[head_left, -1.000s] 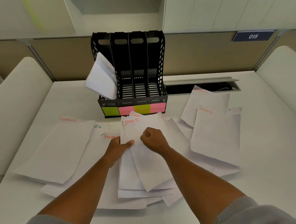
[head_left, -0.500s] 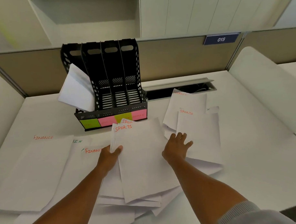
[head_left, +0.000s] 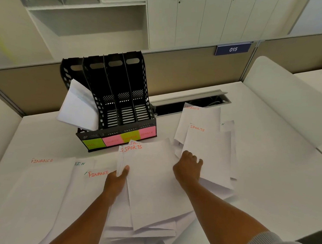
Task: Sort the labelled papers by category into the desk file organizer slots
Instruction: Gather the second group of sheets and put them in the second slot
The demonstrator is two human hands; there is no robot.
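Observation:
A black file organizer point(head_left: 120, 102) stands at the back of the desk, with green, pink, yellow and pink sticky labels along its front. White sheets point(head_left: 78, 108) lean out of its leftmost slot. My left hand point(head_left: 117, 178) grips a small stack of papers marked SPORTS point(head_left: 152, 180), thumb on top at the left edge. My right hand point(head_left: 188, 167) lies on the lower left corner of another SPORTS sheet point(head_left: 208, 152) to the right, fingers curled at its edge.
FINANCE sheets point(head_left: 41, 187) and other labelled papers cover the desk's left side. A further FINANCE sheet point(head_left: 200, 116) lies at the back right by an open cable tray point(head_left: 190, 102). A partition wall with a 015 sign point(head_left: 233, 49) stands behind.
My right hand left the held SPORTS stack and moved right onto the other SPORTS sheet, where its fingers have curled. My left hand keeps its grip on the stack.

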